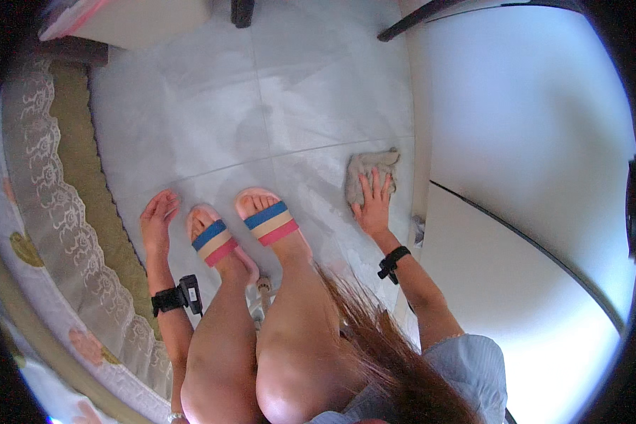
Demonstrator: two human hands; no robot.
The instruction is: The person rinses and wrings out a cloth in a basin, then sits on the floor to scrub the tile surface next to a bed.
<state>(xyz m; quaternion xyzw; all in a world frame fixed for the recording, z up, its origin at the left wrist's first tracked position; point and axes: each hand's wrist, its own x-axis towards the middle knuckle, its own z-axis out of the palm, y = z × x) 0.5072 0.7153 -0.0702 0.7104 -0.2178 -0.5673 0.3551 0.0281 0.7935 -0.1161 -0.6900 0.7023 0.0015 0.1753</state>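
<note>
My right hand [373, 206] lies flat on a crumpled grey-beige cloth [369, 161], pressing it against the tiled floor with fingers spread. No fingers wrap around the cloth, and part of it is hidden under my palm. To the left, my left hand [159, 212] is held low beside my left foot, its fingers loosely bent and apart, with nothing visible in them. My feet wear pink slide sandals [269, 222] with blue, cream and pink straps, between the two hands. Black straps circle both wrists; the left wrist strap [168, 301] carries a small black device.
White cabinet fronts [509, 106] rise close on the right. Along the left hangs a lace-edged bed cover [53, 169] over an olive cloth [79, 138]. Dark furniture legs [242, 13] stand on the grey floor tiles [206, 111] ahead. Long hair hangs near my right forearm.
</note>
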